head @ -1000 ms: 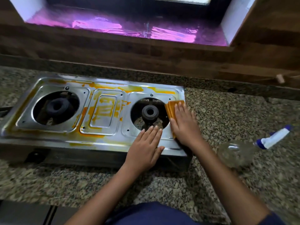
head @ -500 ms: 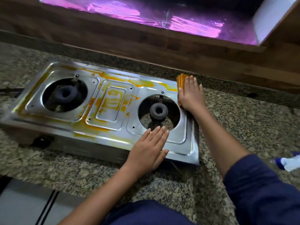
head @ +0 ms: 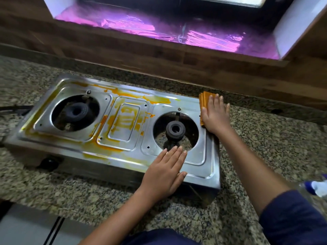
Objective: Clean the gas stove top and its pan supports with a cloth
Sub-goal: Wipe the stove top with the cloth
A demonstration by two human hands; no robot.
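At the far right corner of the gas stove top (head: 209,156), in the head view, the right hand (head: 215,117) lies flat with straight fingers, pressing the folded orange cloth (head: 203,101) onto the steel; no finger is curled round it. A second ago this hand and cloth sat midway along the right edge, beside the right burner (head: 175,129); the stroke has since run back to the far corner. The left hand (head: 164,174), fingers straight and together, has stayed pressed on the front edge below that burner, evidently steadying the stove. Judgement: the right margin reads clean, while yellow-orange residue (head: 127,119) coats the centre panel, the far edge and the surround of the left burner (head: 77,111), so most of the wiping remains. No pan supports are in view. Most of the cloth is hidden under the palm. A spray bottle (head: 316,188) on the counter (head: 265,156) is cut off by the right frame edge.
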